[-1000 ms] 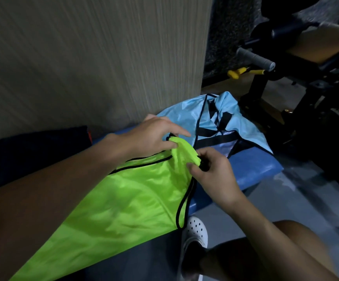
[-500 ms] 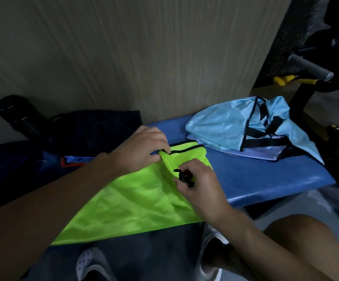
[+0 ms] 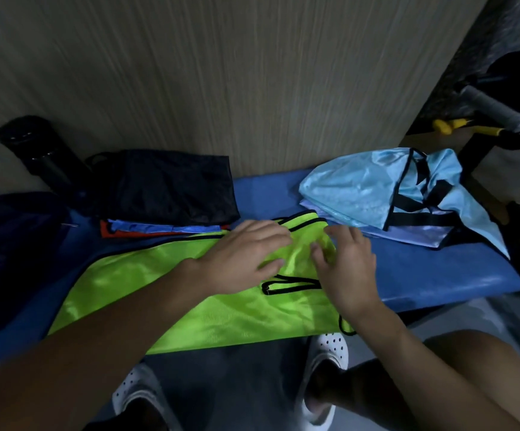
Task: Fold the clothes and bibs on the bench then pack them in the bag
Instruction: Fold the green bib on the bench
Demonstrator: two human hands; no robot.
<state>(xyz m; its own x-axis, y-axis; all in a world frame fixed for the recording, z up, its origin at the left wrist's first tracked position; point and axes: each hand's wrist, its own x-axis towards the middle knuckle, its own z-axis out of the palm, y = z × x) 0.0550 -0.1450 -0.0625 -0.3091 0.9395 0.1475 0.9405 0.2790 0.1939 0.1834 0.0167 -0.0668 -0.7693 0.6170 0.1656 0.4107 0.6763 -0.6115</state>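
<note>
Both hands are letting go of the strap they were pinching half a second ago and are now pressing flat on the green bib [image 3: 190, 293], which is lying spread across the front of the blue table [image 3: 439, 275], its lower edge hanging over the near side. Left hand [image 3: 240, 259] is resting palm down near the bib's top end, fingers [image 3: 271, 241] stretched out and slightly apart, gripping nothing. Right hand [image 3: 345, 265] is lying just beside it, fingers [image 3: 320, 253] spread and bent a little onto the cloth, also clamped on nothing. A black-edged strap loop [image 3: 286, 284] is showing between the two wrists. To the right, a light blue bib [image 3: 376, 188] is sitting crumpled on a pale purple one, touching the green bib's top corner. Behind on the left, a dark bag [image 3: 171, 185] is lying on a folded stack of blue and red cloth [image 3: 159, 230], against the wooden wall [image 3: 221, 73]. Below, white shoes [image 3: 327, 349] are showing on the floor.
</note>
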